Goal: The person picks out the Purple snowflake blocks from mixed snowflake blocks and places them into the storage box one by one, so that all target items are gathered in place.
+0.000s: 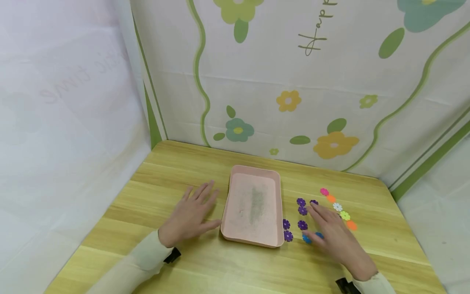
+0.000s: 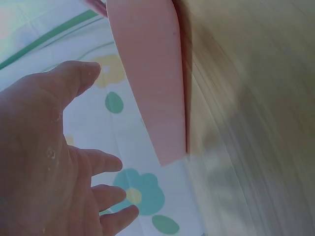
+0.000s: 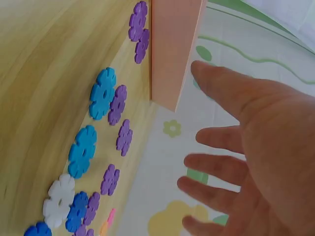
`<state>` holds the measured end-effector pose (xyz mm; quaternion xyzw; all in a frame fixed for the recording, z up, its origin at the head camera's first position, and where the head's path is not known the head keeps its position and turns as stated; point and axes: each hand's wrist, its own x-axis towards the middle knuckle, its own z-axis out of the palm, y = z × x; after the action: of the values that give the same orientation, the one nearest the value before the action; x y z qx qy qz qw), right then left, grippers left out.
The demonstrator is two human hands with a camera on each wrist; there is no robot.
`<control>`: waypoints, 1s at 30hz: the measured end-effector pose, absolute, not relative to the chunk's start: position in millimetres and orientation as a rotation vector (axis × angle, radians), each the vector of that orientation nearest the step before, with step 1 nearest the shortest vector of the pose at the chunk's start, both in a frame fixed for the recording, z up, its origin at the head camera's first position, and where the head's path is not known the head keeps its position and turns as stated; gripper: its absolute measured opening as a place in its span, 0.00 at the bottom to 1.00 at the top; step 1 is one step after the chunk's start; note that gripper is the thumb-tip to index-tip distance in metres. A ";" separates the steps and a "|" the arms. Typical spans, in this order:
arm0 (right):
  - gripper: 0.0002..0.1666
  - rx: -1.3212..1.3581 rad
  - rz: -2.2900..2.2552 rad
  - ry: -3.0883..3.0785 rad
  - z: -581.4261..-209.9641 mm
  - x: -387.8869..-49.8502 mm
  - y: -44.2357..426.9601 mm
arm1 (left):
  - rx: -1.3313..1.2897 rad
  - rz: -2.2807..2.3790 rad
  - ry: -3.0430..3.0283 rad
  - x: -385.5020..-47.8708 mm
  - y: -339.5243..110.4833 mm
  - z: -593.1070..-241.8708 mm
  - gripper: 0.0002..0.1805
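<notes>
A pink tray (image 1: pixel 253 204) lies on the wooden table, with nothing but a greyish smudge on its floor. My left hand (image 1: pixel 192 214) hovers beside the tray's left side, fingers spread, holding nothing. On the other side, my right hand (image 1: pixel 335 234) is above several small flower-shaped plastic discs, fingers extended and apart from them. Purple discs (image 1: pixel 302 225) lie near the tray's right edge. Blue discs (image 3: pixel 82 151) and a white disc (image 3: pixel 59 200) show in the right wrist view. Past the right hand runs a slanted row with a pink disc (image 1: pixel 324 191) and a yellow disc (image 1: pixel 344 215). The hand hides part of the group.
A white cloth (image 1: pixel 271 77) printed with flowers hangs behind the table (image 1: pixel 176 163). Another pale cloth (image 1: pixel 69 122) hangs along the left side. Dark bands (image 1: pixel 172 255) sit at both wrists.
</notes>
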<state>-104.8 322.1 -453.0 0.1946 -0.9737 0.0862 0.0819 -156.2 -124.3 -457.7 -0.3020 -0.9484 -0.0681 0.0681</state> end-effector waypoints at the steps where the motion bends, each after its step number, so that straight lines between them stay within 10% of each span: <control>1: 0.45 0.596 0.270 -2.896 -453.0 -105.7 320.8 | -0.919 -0.208 -2.857 -155.9 -122.2 -457.5 0.50; 30: 0.24 0.868 0.443 -2.968 -474.9 -144.3 288.8 | -1.127 -0.349 -2.907 -145.6 -65.7 -472.5 0.57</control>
<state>-144.3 288.8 -474.9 0.2779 -0.9500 0.1418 0.0091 -145.6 -65.7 -472.5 -0.3592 -0.9266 -0.1113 0.0024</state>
